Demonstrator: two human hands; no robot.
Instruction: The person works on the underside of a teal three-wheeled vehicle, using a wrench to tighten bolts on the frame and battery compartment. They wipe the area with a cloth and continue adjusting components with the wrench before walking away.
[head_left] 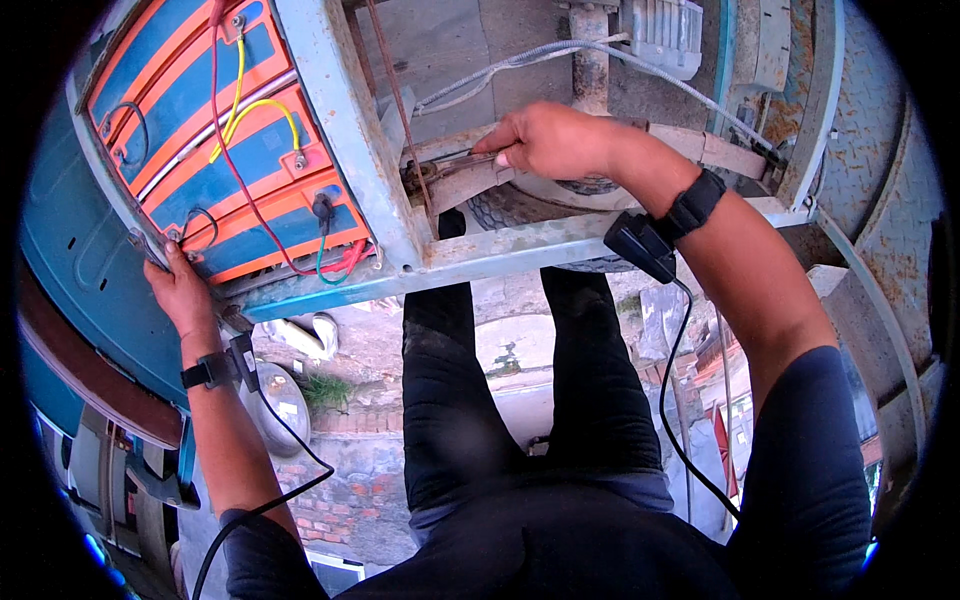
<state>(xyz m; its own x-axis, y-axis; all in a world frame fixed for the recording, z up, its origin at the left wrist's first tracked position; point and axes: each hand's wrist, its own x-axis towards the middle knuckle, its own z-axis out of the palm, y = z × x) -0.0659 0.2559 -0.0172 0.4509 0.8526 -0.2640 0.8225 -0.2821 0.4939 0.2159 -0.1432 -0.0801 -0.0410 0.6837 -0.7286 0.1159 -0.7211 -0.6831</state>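
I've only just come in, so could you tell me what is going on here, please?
A person stands over the open metal frame of a small vehicle. The right hand grips a slim metal tool set against a rusty part inside the frame, above a tyre. The left hand rests on the frame's corner beside the blue and orange batteries with their coloured wires.

Blue-and-orange batteries (215, 130), pale-blue frame (340, 110)

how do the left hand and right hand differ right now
The left hand rests open on the lower edge of the blue frame beside the batteries; the right hand is closed on a thin metal tool. The left hand sits low at the frame's outer corner; the right hand reaches up inside it, above the tyre. Both wear black wrist straps with cables.
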